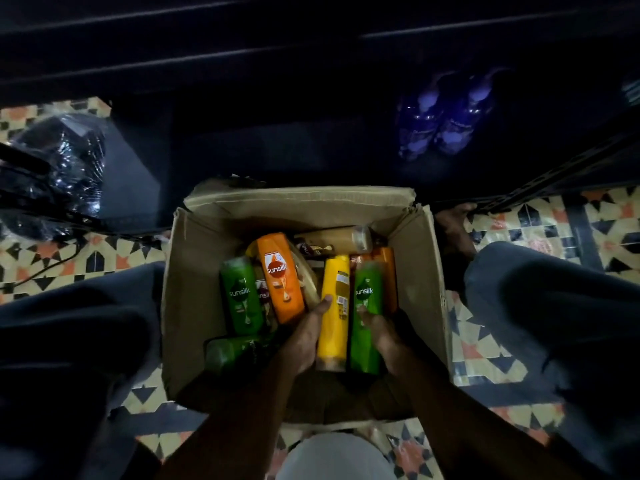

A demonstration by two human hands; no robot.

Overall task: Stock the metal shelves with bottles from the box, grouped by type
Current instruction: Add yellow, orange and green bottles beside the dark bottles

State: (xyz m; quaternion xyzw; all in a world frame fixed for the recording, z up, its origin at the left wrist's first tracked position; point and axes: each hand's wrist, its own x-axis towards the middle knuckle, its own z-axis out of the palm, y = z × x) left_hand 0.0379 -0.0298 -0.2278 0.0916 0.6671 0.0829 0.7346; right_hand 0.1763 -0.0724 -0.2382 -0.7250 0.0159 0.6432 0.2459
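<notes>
Sits open on patterned floor tiles [498,351]: a creased cardboard box [194,271] of glossy, tapered plastic bottles lying flat, an orange bottle [282,275] among them. Curls the left hand [304,337] round a smooth yellow bottle [334,306] mid-box, the right hand [377,334] round the green bottle [367,306] touching its right side. Holds two rounded purple bottles [436,123] far right on the dark metal shelf [242,143].

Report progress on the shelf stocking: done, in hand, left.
Done: two purple bottles sit together on the dark shelf; no others show there. In hand: the left hand grips a yellow bottle and the right hand a green bottle, both low in the box. Left: most of it; an orange bottle, another green one and a brown bottle lie in the box.
</notes>
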